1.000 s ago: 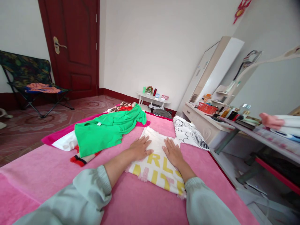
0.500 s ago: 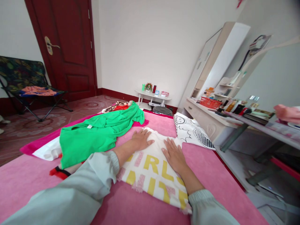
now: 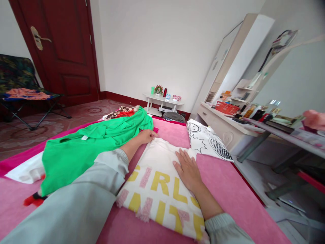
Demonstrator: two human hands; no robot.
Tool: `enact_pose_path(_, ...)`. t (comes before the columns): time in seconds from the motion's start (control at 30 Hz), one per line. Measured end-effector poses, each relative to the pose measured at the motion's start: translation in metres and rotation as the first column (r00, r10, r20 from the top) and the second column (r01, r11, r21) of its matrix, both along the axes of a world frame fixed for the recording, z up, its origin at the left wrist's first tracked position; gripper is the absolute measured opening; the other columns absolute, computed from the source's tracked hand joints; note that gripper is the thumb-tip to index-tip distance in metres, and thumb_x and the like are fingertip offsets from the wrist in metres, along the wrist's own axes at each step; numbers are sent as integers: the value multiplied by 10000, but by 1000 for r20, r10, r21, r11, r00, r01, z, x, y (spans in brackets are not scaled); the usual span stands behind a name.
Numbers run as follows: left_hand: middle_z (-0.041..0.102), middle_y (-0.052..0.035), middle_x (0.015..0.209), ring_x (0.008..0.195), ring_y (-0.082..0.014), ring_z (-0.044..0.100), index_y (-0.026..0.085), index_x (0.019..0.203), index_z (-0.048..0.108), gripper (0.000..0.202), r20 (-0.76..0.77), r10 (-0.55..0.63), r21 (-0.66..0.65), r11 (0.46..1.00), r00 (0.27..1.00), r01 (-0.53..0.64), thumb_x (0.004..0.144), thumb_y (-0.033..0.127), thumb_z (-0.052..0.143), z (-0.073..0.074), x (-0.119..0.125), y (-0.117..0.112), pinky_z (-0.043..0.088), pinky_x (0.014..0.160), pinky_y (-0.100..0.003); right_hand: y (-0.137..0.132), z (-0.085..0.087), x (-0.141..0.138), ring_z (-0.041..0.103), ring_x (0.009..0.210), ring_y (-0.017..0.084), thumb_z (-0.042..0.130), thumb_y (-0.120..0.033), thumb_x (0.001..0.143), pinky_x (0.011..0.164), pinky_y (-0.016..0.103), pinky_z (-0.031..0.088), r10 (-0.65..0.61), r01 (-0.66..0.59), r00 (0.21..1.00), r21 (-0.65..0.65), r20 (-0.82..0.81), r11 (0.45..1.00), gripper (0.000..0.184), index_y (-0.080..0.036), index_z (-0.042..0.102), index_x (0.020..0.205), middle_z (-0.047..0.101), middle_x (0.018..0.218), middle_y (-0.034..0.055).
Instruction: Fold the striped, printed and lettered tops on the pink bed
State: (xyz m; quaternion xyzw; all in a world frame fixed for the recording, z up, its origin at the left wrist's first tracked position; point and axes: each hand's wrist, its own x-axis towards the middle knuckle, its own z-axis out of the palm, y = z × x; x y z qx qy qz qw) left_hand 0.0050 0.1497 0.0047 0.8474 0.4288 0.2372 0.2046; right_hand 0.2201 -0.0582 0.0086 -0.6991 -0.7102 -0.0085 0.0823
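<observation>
A white T-shirt [image 3: 162, 184] with yellow and pink lettering lies spread on the pink bedspread [image 3: 228, 200], its lettered hem toward me. My right hand [image 3: 188, 169] rests flat on the shirt's right side, fingers stretched out. At the shirt's far left corner, my left hand [image 3: 147, 136] has its fingers curled together on the fabric edge; the fingertips are partly hidden. A green garment [image 3: 93, 142] lies heaped to the left, close to my left hand. Beyond my right hand is a folded white garment with black drawings [image 3: 207, 140].
Under the green garment are white cloth [image 3: 27, 169] and other clothes. A dressing table [image 3: 228, 123] with a red basket [image 3: 226, 107] and bottles stands at the right. A folding chair [image 3: 20, 91] holding clothes is at the left, near a dark red door [image 3: 61, 51].
My left hand has moved from lying flat on the shirt to its far left corner, fingers now curled. The shirt's left side lies flatter and wider. My right hand stays nearly in place.
</observation>
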Motion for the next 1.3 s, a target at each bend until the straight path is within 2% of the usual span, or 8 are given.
enact_pose_path(0.1,704,-1,1001,961,-156,612,226,1032,714,389,10,-110,4,994,994,110,714,76,548,-4,-1,2,454,867,-218,0,0,0,103,1429,190,190,-502,949,1147,459,109,2,-2,1000,6,-10,1000,572,-249,288,1453,168,1551,-4)
enact_pose_path(0.2,633,-30,1148,1059,-165,564,222,1042,710,445,66,-127,48,991,990,124,688,39,511,-8,-3,-3,425,941,-255,0,1,-1,103,1429,189,200,-497,948,1150,454,100,-6,6,1000,-7,-17,1000,570,-247,290,1453,164,1552,-6)
enact_pose_path(0.37,537,-70,1235,776,-109,588,188,1024,691,436,231,-131,31,991,964,127,649,48,519,-12,-8,-8,510,744,-251,0,2,-1,101,1429,195,205,-485,949,1151,451,97,-16,16,1000,-23,-17,1000,566,-245,289,1455,157,1552,-9)
enact_pose_path(0.5,536,-64,1202,701,-86,567,175,1000,669,364,169,-128,83,990,977,115,677,88,527,-11,-9,-10,504,682,-228,1,1,-1,108,1429,197,201,-490,949,1151,452,103,-16,16,1000,-20,-14,1000,567,-245,298,1452,165,1551,-7)
enact_pose_path(0.73,621,-28,909,793,-171,582,189,851,663,233,60,-63,155,986,996,53,655,103,570,-3,-6,-16,468,749,-271,0,1,-1,115,1427,201,200,-495,951,1149,461,120,-12,12,1000,-16,-7,1000,568,-243,293,1452,170,1551,1)
enact_pose_path(1.0,621,-7,728,693,-158,572,163,725,610,95,108,3,169,985,994,-21,681,225,667,-2,-11,-18,447,650,-255,1,1,0,125,1426,200,212,-492,950,1151,464,117,-17,17,1000,-16,-9,1000,563,-243,307,1446,187,1546,2)
enact_pose_path(1.13,621,-6,796,688,-142,561,172,744,606,108,135,7,190,981,991,-33,691,246,665,0,-12,-25,444,655,-255,1,0,1,127,1426,195,209,-491,950,1152,461,115,-16,15,1000,-16,-18,1000,559,-248,314,1443,191,1544,-4)
enact_pose_path(1.3,616,-21,982,765,-146,569,184,736,601,63,168,23,296,952,985,-73,686,201,635,10,-10,-37,458,762,-284,2,0,1,125,1426,197,217,-485,950,1150,461,118,-17,17,1000,-24,-13,1000,557,-246,311,1444,186,1546,1)
